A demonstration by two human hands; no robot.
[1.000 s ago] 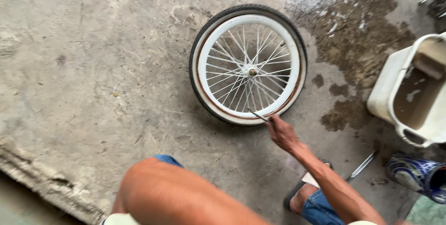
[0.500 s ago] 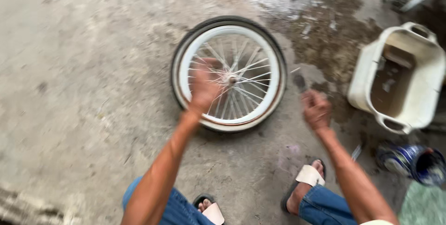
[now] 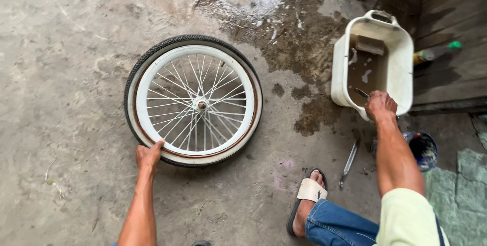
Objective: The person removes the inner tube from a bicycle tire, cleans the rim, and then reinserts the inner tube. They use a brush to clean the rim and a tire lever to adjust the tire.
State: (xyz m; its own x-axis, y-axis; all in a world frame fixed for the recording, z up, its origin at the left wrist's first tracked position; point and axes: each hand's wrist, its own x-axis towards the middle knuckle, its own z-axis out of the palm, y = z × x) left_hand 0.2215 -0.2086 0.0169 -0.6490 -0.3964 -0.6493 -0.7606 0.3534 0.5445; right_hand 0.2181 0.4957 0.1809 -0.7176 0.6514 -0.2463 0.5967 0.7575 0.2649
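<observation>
I am crouched over a bicycle wheel (image 3: 193, 100) that lies flat on the concrete floor (image 3: 66, 48), its black tyre still seated around the white rim and the spokes running in to the hub at the centre. My left hand (image 3: 148, 156) sits at about seven o'clock on the wheel, fingers curled over the tyre's edge and pressed together on it, which I judge is to keep the wheel from sliding on the smooth floor.

My right hand (image 3: 380, 105) is well apart from the wheel, out at three o'clock from it, at the near wall of a white plastic tub (image 3: 341, 68). It is closed in a fist around a thin metal tool (image 3: 361, 92), whose tip pokes out over the murky water inside the tub. A pale block, perhaps soap or a sponge, lies at the tub's far end.

Between the tub and the wheel the floor is darkened by a wet patch (image 3: 304, 48), spreading up toward twelve o'clock. A second metal lever (image 3: 349, 162) lies on the floor by my sandalled foot (image 3: 308, 195), and a small blue can (image 3: 423, 149) stands just beyond my right forearm. A bottle with a green cap (image 3: 434, 53) lies at the tub's far side.
</observation>
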